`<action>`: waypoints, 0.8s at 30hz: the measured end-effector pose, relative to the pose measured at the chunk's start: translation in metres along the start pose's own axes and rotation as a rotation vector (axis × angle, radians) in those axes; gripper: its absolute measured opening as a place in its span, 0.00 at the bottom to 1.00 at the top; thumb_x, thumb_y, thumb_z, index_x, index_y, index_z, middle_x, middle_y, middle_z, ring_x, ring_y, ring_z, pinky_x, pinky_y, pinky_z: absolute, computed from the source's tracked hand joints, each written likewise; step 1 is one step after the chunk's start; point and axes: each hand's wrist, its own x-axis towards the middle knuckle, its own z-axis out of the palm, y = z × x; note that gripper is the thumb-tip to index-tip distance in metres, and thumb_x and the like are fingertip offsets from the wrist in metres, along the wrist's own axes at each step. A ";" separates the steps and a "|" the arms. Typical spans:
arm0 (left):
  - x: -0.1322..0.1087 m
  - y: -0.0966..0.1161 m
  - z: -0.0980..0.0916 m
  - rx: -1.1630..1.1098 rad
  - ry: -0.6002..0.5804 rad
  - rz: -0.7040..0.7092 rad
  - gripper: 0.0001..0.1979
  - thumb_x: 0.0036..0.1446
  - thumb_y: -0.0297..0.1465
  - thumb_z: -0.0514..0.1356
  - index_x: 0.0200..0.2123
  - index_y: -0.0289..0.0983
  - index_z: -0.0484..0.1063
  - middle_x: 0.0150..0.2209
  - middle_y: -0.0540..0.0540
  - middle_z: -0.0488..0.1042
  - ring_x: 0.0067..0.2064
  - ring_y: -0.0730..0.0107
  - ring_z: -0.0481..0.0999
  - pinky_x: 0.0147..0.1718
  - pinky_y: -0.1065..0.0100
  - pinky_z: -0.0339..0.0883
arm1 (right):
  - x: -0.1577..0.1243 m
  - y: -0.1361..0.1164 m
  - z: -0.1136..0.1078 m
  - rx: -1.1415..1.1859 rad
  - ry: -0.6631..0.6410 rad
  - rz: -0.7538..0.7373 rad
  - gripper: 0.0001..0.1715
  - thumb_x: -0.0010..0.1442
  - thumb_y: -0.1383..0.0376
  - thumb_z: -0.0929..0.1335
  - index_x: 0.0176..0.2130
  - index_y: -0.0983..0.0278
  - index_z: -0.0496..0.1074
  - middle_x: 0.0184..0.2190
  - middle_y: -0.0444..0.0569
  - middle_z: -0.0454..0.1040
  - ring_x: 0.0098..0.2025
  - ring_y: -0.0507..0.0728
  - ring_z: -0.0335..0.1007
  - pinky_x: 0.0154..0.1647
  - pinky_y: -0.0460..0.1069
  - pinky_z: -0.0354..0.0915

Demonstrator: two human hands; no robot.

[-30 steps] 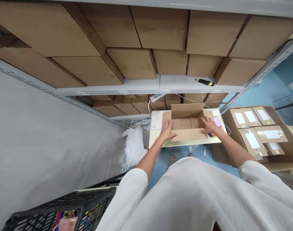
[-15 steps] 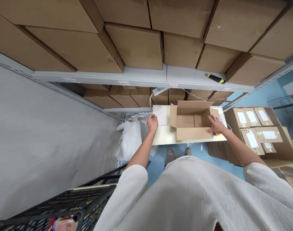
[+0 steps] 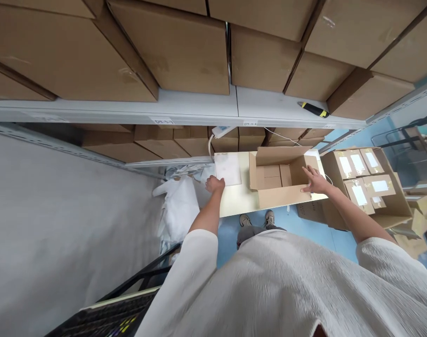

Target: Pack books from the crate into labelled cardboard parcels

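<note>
An open cardboard box (image 3: 282,196) stands on a narrow pale table (image 3: 239,201), flaps up, with bare cardboard showing inside. My right hand (image 3: 315,181) is at its right end, thumb and fingers spread apart around the front right corner, gripping the wall. To the box's left lies a flat white pad or packet (image 3: 229,167). My left hand (image 3: 214,184) is at that pad's lower left corner, over the table's left edge, with its fingers curled in. Whatever those fingers hold, if anything, is hidden.
Shelves of cardboard boxes (image 3: 185,51) rise in front, with a black and yellow cutter (image 3: 313,109) on the ledge. White wrapping material (image 3: 180,208) heaps on the floor at left. A large carton (image 3: 392,220) of labelled boxes stands at right; a black crate (image 3: 108,313) is at lower left.
My left hand has moved slightly down and left relative to the white pad, and its fingers have turned downward. My right hand stays on the box. The view has shifted a little.
</note>
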 end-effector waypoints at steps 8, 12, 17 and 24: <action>0.007 0.009 0.008 -0.204 0.070 -0.135 0.32 0.57 0.32 0.71 0.63 0.35 0.66 0.65 0.23 0.73 0.71 0.33 0.69 0.68 0.38 0.62 | -0.002 -0.007 -0.005 -0.018 -0.034 0.027 0.81 0.55 0.32 0.76 0.85 0.54 0.34 0.85 0.63 0.38 0.83 0.82 0.40 0.77 0.74 0.55; 0.013 0.005 0.004 -0.277 -0.013 -0.151 0.34 0.53 0.29 0.73 0.61 0.36 0.66 0.58 0.27 0.79 0.69 0.35 0.73 0.68 0.38 0.61 | -0.001 -0.009 -0.007 -0.031 -0.047 0.038 0.81 0.55 0.33 0.77 0.85 0.54 0.33 0.85 0.62 0.38 0.83 0.81 0.40 0.77 0.74 0.56; 0.011 0.004 -0.003 -0.356 -0.072 -0.118 0.21 0.50 0.28 0.71 0.47 0.40 0.73 0.47 0.39 0.83 0.57 0.48 0.83 0.59 0.53 0.73 | 0.000 -0.010 -0.007 -0.018 -0.045 0.040 0.82 0.54 0.30 0.76 0.85 0.54 0.34 0.84 0.64 0.39 0.82 0.84 0.41 0.75 0.75 0.57; -0.031 0.021 -0.023 -0.455 -0.032 -0.077 0.19 0.48 0.27 0.68 0.46 0.39 0.76 0.43 0.41 0.85 0.47 0.56 0.85 0.49 0.61 0.77 | 0.002 -0.016 -0.005 -0.028 -0.023 0.053 0.81 0.54 0.32 0.76 0.85 0.54 0.35 0.84 0.63 0.41 0.81 0.84 0.43 0.74 0.74 0.58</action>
